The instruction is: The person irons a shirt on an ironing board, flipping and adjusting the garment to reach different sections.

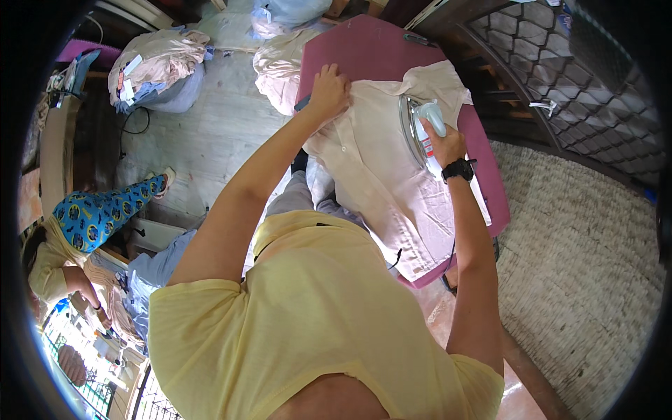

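Head view: the shirt lies spread on the board, likely light, soft; take by edges. Iron over it, probably heavier, rigid; hold by handle. Right hand: fingers clamped round handle. Left hand: fingers bent at shirt edge, can't tell if pinching. Shirt beige, creased; iron white, silvery-edged.

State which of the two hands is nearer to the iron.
Right. The right hand holds the iron; the left hand is apart from it, off to its left, by the edge of the pale garment on the ironing board.
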